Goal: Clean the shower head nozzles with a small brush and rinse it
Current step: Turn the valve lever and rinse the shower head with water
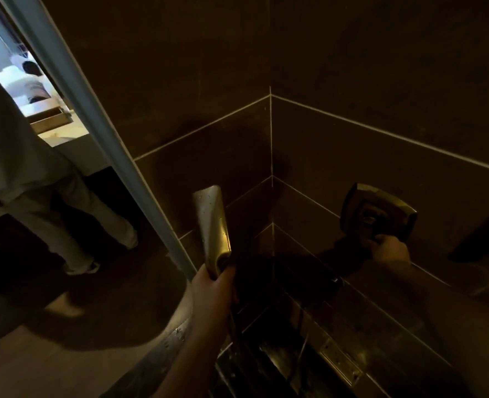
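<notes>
A: What does the head view show?

B: A dark shower corner with brown tiles (352, 67). The left hand (213, 291) is low in the middle of the frame. Its fingers wrap around the handle of the shower head (211, 225). The shower head stands up from the fist, shiny and wet.

A: And the other hand?

B: The right hand (388, 249) is at the right of the frame. Its fingers curl on the bottom edge of the tap (378, 214) on the wall.

A: Is there a hose?

B: Yes, a hose (235, 328) hangs down under the left hand.

A: What is on the left?

B: A pale door frame (94, 116) runs slanted. Past it, in the upper left, another person (22, 168) in light clothes stands in a bright room.

A: What is at the bottom?

B: A shiny drain (339, 363) on the floor, lower right.
</notes>
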